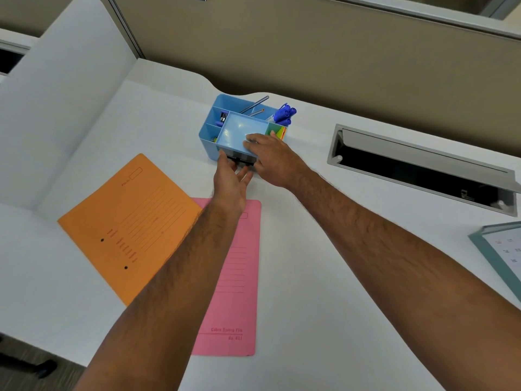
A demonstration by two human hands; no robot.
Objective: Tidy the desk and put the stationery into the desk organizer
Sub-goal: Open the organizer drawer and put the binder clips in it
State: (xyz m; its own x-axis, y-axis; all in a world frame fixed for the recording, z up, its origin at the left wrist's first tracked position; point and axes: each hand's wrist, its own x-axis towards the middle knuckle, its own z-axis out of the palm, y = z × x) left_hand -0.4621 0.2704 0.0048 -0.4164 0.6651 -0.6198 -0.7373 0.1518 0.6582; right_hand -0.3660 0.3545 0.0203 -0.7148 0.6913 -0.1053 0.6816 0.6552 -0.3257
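A light blue desk organizer (210,124) stands at the back of the white desk (324,263). It holds pencils (253,104), blue markers (284,114), coloured sticky notes (277,132) and a small stapler-like item (223,117). Its shallow top tray (235,131) has nothing in it. My right hand (270,159) rests on the tray's front right corner, fingers flat on top. My left hand (232,176) reaches the dark drawer opening (239,156) under the tray. Its thumb and fingers pinch a small black item there, which is mostly hidden.
An orange file folder (127,221) and a pink file folder (239,277) lie on the desk's near left, under my left forearm. A grey cable hatch (423,167) stands open at the right. A desk calendar (501,249) sits at the right edge. White divider panels (64,108) border the left.
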